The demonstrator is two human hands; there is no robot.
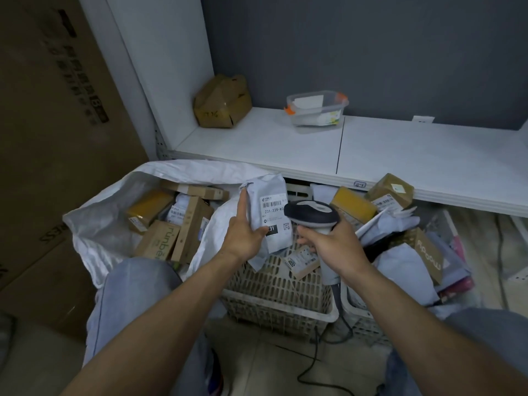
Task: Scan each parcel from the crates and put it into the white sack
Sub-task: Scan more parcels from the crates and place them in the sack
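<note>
Bare forearms [160,310] reach forward. The left hand [243,235] pinches a pale grey mailer [268,212] with a printed label. It is upright, long axis near vertical, above the crate [280,287] beside the sack [94,224]. The right hand [331,244] grips the scanner [311,214], whose head sits just beside the label.

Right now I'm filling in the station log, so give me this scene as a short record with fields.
left hand: holds a grey mailer upright, label toward the camera
right hand: grips the scanner, head beside the label
white sack: open, at the left, cardboard boxes inside
crate: in front of the person, a small labelled box inside; more parcels heaped at the right
shelf: crumpled brown box and clear tub on it
stage: mailer at the scanner, not yet in the sack
</note>
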